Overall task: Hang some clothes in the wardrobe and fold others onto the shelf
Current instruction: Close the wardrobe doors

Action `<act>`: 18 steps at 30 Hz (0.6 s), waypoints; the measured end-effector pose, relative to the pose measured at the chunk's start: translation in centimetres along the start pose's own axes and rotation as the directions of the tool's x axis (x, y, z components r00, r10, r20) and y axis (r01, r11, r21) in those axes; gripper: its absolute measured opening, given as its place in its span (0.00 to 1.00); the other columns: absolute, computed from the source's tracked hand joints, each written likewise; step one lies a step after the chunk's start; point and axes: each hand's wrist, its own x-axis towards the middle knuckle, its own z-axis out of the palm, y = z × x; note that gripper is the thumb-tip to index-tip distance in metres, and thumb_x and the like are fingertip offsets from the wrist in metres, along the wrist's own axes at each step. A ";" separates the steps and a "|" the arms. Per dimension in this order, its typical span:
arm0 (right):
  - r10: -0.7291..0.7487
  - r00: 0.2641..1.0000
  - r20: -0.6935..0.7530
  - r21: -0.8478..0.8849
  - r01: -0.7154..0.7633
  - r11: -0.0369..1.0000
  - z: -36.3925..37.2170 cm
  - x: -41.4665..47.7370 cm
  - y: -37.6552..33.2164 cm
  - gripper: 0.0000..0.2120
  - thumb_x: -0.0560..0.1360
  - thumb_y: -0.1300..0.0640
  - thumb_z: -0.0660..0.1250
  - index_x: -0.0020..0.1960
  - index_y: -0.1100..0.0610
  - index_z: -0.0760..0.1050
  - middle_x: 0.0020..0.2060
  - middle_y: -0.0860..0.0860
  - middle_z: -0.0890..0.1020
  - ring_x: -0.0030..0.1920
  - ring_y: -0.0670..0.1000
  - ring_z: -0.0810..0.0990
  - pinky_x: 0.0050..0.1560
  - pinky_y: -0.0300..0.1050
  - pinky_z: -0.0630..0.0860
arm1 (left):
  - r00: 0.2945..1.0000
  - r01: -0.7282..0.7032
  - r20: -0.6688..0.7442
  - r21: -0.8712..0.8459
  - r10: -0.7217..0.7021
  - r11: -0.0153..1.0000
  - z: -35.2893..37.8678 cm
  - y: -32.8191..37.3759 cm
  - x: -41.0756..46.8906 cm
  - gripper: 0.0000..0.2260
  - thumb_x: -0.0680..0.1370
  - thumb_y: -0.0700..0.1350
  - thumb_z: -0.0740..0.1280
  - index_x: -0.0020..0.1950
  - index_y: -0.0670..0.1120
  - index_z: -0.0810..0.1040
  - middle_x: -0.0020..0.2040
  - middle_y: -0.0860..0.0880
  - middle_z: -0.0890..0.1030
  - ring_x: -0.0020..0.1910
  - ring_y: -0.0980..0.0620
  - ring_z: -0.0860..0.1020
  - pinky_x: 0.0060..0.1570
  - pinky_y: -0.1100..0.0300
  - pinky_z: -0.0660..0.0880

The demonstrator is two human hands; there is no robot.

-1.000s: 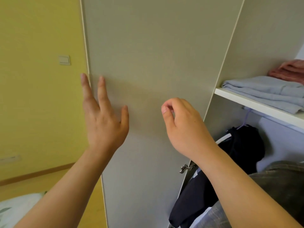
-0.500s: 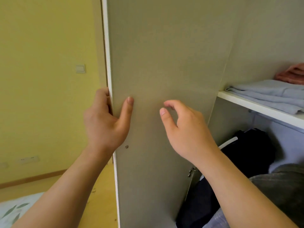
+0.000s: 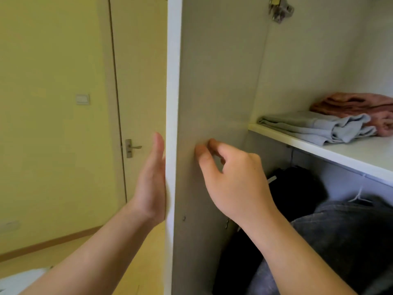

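Here, the view: head-worn camera, facing an open wardrobe from just beside its door.
Wardrobe door (image 3: 212, 81): seen almost edge-on, its white edge upright down the middle and its grey inner face turned to the right.
Left hand (image 3: 151, 184): flat against the outer side of the door at the white edge, fingers straight and held together (holding nothing).
Right hand (image 3: 234, 177): on the inner face of the door, fingers curled with the thumb and first fingertips drawn close together and touching the panel; nothing is held.
Shelf (image 3: 331, 149): white board inside the wardrobe, at upper right.
Blue-grey garment (image 3: 314, 128): folded, lying on the shelf near its front edge.
Pink garment (image 3: 361, 107): folded, on the shelf behind the blue-grey garment and touching it.
Black garment (image 3: 297, 188): hanging below the shelf, just right of the right hand.
Grey garment (image 3: 340, 241): hanging below the shelf, nearer the camera, with a white hanger hook (image 3: 359, 195) above it.
Hinge (image 3: 278, 9): metal, at the top of the door's inner face.
Room door (image 3: 140, 81): shut, left of the wardrobe, with a metal handle (image 3: 130, 147).
Light switch (image 3: 83, 99): on the yellow wall, left of the room door.
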 end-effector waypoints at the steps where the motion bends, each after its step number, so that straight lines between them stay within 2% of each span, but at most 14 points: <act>1: 0.008 1.000 -0.014 -0.002 -0.008 1.000 -0.4 -0.4 -0.1 0.19 0.81 0.44 0.59 0.45 0.58 0.78 0.23 0.47 0.75 0.28 0.50 0.75 0.34 0.45 0.75 | 0.999 0.032 0.039 -0.016 -0.031 0.999 0.7 -0.3 0.0 0.31 0.82 0.63 0.47 0.55 0.49 0.86 0.56 0.45 0.84 0.56 0.48 0.82 0.53 0.56 0.79; 3: 0.031 0.999 -0.041 -0.004 -0.031 1.000 -1.4 -1.1 -0.1 0.20 0.82 0.47 0.59 0.36 0.56 0.74 0.23 0.48 0.73 0.28 0.51 0.74 0.28 0.42 0.68 | 0.993 0.061 0.098 0.016 -0.062 0.998 2.3 -1.0 -0.3 0.28 0.85 0.56 0.46 0.57 0.46 0.85 0.55 0.44 0.84 0.55 0.47 0.82 0.52 0.57 0.80; 6: 0.085 0.995 -0.059 0.033 -0.083 0.996 -3.2 -2.2 0.5 0.22 0.83 0.48 0.59 0.34 0.56 0.75 0.24 0.49 0.76 0.28 0.51 0.76 0.28 0.47 0.72 | 0.982 0.023 0.182 0.132 -0.047 0.991 4.4 -2.2 -0.8 0.21 0.85 0.51 0.53 0.64 0.37 0.77 0.52 0.41 0.82 0.51 0.46 0.81 0.49 0.58 0.80; 8: 0.139 0.988 -0.069 0.099 -0.132 0.986 -4.5 -2.9 1.0 0.22 0.83 0.48 0.60 0.34 0.57 0.77 0.25 0.51 0.77 0.26 0.50 0.76 0.27 0.46 0.73 | 0.961 -0.029 0.277 0.205 -0.030 0.978 5.6 -3.1 -0.9 0.22 0.83 0.52 0.55 0.65 0.36 0.72 0.48 0.43 0.81 0.48 0.51 0.80 0.46 0.62 0.79; 9: 0.167 0.983 -0.075 0.130 -0.156 0.979 -5.2 -3.3 1.2 0.22 0.83 0.49 0.61 0.34 0.58 0.78 0.25 0.51 0.77 0.27 0.50 0.77 0.27 0.46 0.74 | 0.950 -0.059 0.311 0.240 -0.019 0.969 6.2 -3.6 -0.7 0.22 0.83 0.53 0.54 0.67 0.37 0.70 0.51 0.45 0.81 0.50 0.53 0.81 0.49 0.63 0.78; 10: 0.198 0.977 -0.077 0.162 -0.184 0.970 -5.9 -3.6 1.4 0.21 0.82 0.49 0.62 0.35 0.58 0.79 0.27 0.51 0.79 0.28 0.50 0.79 0.29 0.47 0.76 | 0.946 -0.069 0.323 0.265 -0.021 0.962 6.7 -4.2 -0.5 0.25 0.83 0.55 0.54 0.72 0.39 0.67 0.59 0.44 0.80 0.58 0.53 0.79 0.57 0.60 0.77; 11: 0.232 0.970 -0.074 0.198 -0.214 0.956 -6.7 -4.0 1.6 0.19 0.82 0.49 0.63 0.37 0.57 0.81 0.29 0.50 0.81 0.31 0.49 0.81 0.32 0.48 0.79 | 0.945 -0.049 0.324 0.274 -0.044 0.961 7.3 -4.8 -0.3 0.28 0.82 0.58 0.54 0.77 0.43 0.62 0.70 0.43 0.73 0.69 0.50 0.73 0.67 0.53 0.72; 12: 0.272 0.959 -0.072 0.240 -0.249 0.938 -7.6 -4.3 1.9 0.18 0.81 0.49 0.63 0.39 0.57 0.83 0.31 0.50 0.83 0.34 0.50 0.82 0.36 0.50 0.81 | 0.942 -0.034 0.330 0.274 -0.061 0.961 8.1 -5.4 -0.2 0.30 0.80 0.60 0.55 0.79 0.48 0.58 0.77 0.42 0.64 0.76 0.46 0.65 0.73 0.46 0.65; 13: 0.318 0.945 -0.072 0.288 -0.285 0.914 -8.3 -4.7 2.2 0.16 0.81 0.49 0.64 0.41 0.56 0.84 0.34 0.51 0.84 0.37 0.51 0.84 0.41 0.53 0.83 | 0.937 -0.048 0.346 0.278 -0.054 0.959 8.8 -6.0 0.1 0.31 0.80 0.63 0.57 0.80 0.54 0.55 0.79 0.43 0.57 0.78 0.45 0.58 0.76 0.42 0.57; 14: 0.367 0.927 -0.076 0.343 -0.321 0.883 -9.1 -5.1 2.6 0.14 0.80 0.50 0.65 0.42 0.55 0.85 0.37 0.52 0.85 0.40 0.53 0.84 0.46 0.57 0.82 | 0.932 -0.088 0.361 0.303 -0.029 0.949 9.5 -6.6 0.4 0.32 0.79 0.65 0.58 0.80 0.59 0.52 0.81 0.48 0.53 0.80 0.49 0.53 0.78 0.42 0.53; 16: 0.453 0.887 -0.090 0.448 -0.370 0.814 -10.6 -6.0 3.6 0.11 0.80 0.54 0.65 0.44 0.52 0.86 0.41 0.53 0.86 0.45 0.55 0.85 0.52 0.62 0.81 | 0.931 -0.187 0.364 0.409 0.028 0.893 10.9 -7.9 1.0 0.35 0.77 0.68 0.58 0.80 0.63 0.47 0.79 0.64 0.51 0.78 0.66 0.49 0.78 0.48 0.50; 18: 0.536 0.838 -0.099 0.553 -0.402 0.730 -11.8 -6.8 4.6 0.11 0.80 0.57 0.65 0.46 0.53 0.86 0.44 0.54 0.86 0.49 0.57 0.85 0.57 0.63 0.80 | 0.921 -0.296 0.375 0.510 0.101 0.808 11.9 -9.1 1.4 0.35 0.77 0.66 0.56 0.80 0.61 0.45 0.77 0.68 0.49 0.75 0.72 0.46 0.77 0.55 0.48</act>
